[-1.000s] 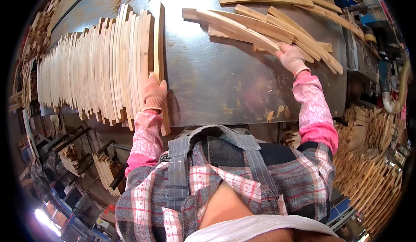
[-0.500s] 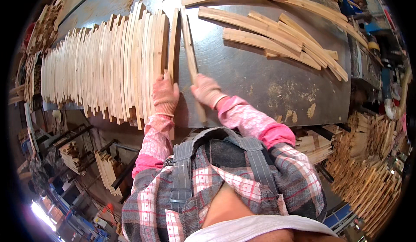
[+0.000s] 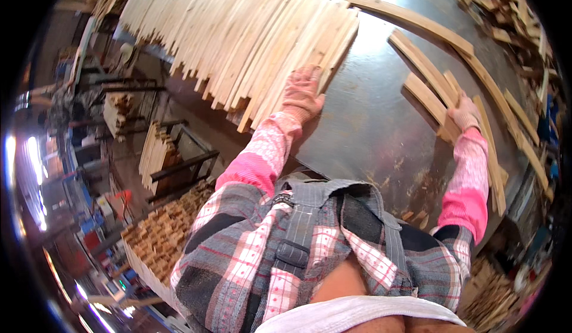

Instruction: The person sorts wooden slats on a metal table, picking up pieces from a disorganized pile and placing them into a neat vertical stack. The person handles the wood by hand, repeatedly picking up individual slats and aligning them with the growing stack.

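Observation:
A long row of pale wooden strips (image 3: 238, 41) lies side by side across the table's left half. My left hand (image 3: 302, 95), in a knitted glove, rests on the near ends at the row's right edge. Its fingers lie flat over the strips, with the thumb apart along the side. Over at the right, my right hand (image 3: 465, 115), gloved too, has its fingers closed around a wooden strip (image 3: 451, 81) in a loose group. Beside it are a longer strip (image 3: 422, 65) and a shorter one (image 3: 424, 97). The fingertips of the right hand are partly hidden.
The metal table (image 3: 363, 115) has a worn, dusty surface. Long curved strips (image 3: 411, 18) lie along its far right side. A stack of wooden pieces (image 3: 164, 235) stands at the lower left, near dark metal racks (image 3: 187, 169). Scrap wood (image 3: 512, 17) is heaped at the far right.
My right hand has left the strip near the row and reached right to the loose strips. My left hand now lies flat on the row's edge, where the separate strips have closed up. The view has turned.

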Demonstrator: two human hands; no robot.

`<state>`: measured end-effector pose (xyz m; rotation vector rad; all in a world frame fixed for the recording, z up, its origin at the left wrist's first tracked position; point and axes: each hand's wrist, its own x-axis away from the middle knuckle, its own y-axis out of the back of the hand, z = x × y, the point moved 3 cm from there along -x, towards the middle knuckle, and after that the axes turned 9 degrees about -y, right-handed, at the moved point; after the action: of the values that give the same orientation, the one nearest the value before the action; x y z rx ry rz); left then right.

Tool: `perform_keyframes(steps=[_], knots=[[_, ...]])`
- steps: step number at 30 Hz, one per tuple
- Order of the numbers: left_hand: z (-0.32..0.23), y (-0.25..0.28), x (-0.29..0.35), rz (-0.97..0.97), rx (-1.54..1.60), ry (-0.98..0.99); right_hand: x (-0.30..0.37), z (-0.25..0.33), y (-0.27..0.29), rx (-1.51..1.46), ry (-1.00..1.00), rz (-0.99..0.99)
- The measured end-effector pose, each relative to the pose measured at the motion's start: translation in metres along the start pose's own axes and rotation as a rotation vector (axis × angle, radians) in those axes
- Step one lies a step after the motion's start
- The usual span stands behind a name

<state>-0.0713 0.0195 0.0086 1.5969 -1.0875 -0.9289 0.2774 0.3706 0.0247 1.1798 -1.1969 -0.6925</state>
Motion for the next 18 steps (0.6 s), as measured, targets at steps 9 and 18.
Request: perform_keyframes(steps=[9, 18], knots=[[0.005, 0.005, 0.012, -0.095, 0.023, -0.022, 0.097, 0.113, -0.027, -0.757, 0.163, 0.43], [0.008, -0.004, -0.017, -0.044, 0.036, -0.033, 0.202, 0.307, -0.078, -0.502, 0.563, 0.555]])
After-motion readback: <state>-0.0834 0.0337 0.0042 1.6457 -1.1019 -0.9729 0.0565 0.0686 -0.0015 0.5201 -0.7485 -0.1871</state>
